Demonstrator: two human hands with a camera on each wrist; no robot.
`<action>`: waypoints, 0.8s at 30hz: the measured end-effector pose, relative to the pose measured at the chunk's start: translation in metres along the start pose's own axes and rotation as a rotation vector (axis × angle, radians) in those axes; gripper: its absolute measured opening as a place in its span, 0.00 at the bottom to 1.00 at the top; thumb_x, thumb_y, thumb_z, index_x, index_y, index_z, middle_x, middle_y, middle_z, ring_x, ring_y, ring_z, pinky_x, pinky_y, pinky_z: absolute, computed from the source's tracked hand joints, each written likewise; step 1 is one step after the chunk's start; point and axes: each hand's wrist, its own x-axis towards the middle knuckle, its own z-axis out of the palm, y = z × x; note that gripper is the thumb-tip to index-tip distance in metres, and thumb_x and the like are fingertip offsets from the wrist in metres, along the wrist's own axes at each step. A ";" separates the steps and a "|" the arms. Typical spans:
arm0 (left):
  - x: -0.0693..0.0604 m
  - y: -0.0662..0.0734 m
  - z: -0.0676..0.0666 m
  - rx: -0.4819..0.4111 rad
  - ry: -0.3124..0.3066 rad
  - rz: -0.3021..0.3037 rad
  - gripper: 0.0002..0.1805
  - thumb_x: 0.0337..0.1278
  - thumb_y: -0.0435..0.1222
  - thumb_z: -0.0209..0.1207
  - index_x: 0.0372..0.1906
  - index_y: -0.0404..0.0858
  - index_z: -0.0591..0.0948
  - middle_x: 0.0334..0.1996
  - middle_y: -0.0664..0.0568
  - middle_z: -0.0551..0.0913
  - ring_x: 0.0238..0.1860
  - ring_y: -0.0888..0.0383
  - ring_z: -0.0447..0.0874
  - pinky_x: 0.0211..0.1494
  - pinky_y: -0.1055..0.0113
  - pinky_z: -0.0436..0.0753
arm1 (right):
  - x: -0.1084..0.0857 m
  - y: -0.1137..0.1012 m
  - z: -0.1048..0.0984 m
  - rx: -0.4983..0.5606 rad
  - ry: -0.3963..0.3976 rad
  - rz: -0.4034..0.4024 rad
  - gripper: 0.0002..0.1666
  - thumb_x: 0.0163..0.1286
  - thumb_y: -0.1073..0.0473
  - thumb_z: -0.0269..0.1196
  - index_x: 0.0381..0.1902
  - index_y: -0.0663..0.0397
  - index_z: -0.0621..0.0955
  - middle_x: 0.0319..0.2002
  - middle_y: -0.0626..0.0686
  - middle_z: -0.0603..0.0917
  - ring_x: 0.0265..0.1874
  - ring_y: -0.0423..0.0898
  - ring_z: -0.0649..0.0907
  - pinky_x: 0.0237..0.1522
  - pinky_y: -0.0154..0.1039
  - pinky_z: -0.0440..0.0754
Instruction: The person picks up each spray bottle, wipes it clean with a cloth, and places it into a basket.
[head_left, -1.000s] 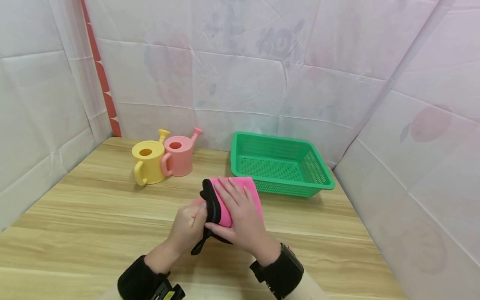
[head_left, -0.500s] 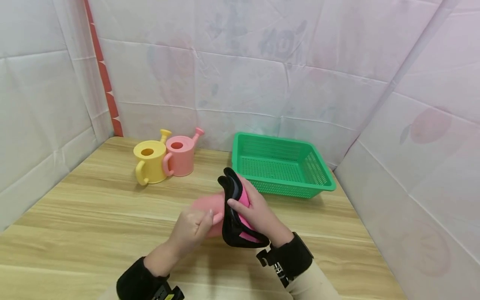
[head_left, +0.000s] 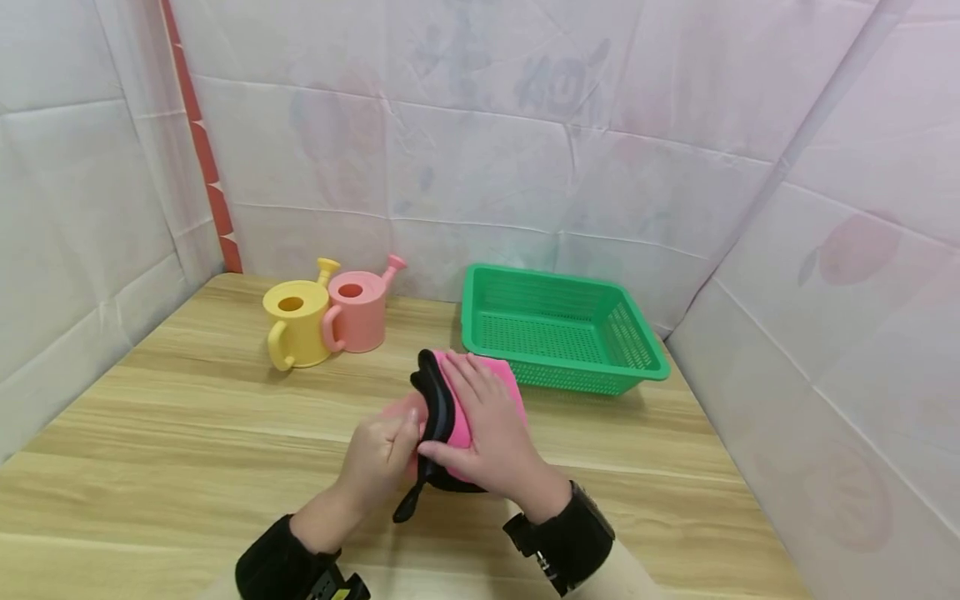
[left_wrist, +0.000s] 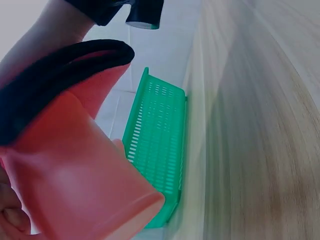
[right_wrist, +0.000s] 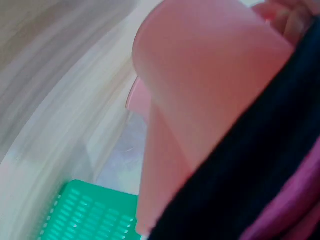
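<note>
My left hand (head_left: 378, 454) is curled round the handle of a pink watering can (left_wrist: 75, 175), raised off the table. My right hand (head_left: 487, 433) holds a pink cloth with black edging (head_left: 502, 367) over the can's other side, fingers spread along the cloth and thumb near its black border. From the head view the can is mostly hidden behind the cloth and left hand. Its smooth body shows large in the right wrist view, where the left fingers (right_wrist: 295, 22) appear at the handle. A black loop (head_left: 407, 504) hangs from the cloth.
A yellow watering can (head_left: 307, 333) and another pink watering can (head_left: 363, 321) stand side by side at the back left. The green perforated basket (head_left: 555, 373) sits at the back right. White sheeting (head_left: 480, 167) closes off the wooden table (head_left: 187, 467) behind and at both sides.
The right hand and cloth moved right and turned, baring part of the can, then came back left over it. The left hand stays on the handle.
</note>
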 end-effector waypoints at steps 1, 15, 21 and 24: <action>-0.001 0.000 0.000 -0.019 0.005 -0.028 0.26 0.62 0.28 0.47 0.07 0.45 0.62 0.08 0.65 0.60 0.13 0.75 0.55 0.14 0.82 0.55 | 0.000 -0.002 0.001 -0.031 0.006 -0.024 0.52 0.62 0.24 0.44 0.71 0.54 0.56 0.70 0.53 0.59 0.69 0.51 0.57 0.65 0.54 0.55; 0.008 0.008 -0.006 -0.251 0.051 -0.441 0.26 0.69 0.31 0.43 0.11 0.36 0.74 0.10 0.61 0.65 0.16 0.66 0.65 0.20 0.73 0.68 | -0.005 -0.004 0.012 0.000 0.330 -0.121 0.37 0.61 0.40 0.62 0.60 0.59 0.72 0.58 0.54 0.75 0.61 0.52 0.70 0.58 0.58 0.63; 0.015 0.014 -0.012 -0.435 0.068 -0.623 0.30 0.72 0.41 0.41 0.17 0.24 0.75 0.08 0.57 0.58 0.13 0.64 0.55 0.17 0.72 0.59 | -0.006 -0.001 0.016 0.198 0.478 -0.109 0.37 0.64 0.41 0.58 0.61 0.63 0.70 0.61 0.60 0.72 0.62 0.58 0.67 0.63 0.58 0.57; 0.017 0.018 -0.013 -0.508 0.081 -0.682 0.32 0.72 0.45 0.41 0.12 0.29 0.65 0.08 0.56 0.57 0.11 0.63 0.53 0.14 0.73 0.56 | -0.007 -0.003 0.017 0.339 0.523 -0.094 0.43 0.64 0.42 0.59 0.65 0.68 0.62 0.64 0.63 0.66 0.62 0.57 0.67 0.64 0.49 0.60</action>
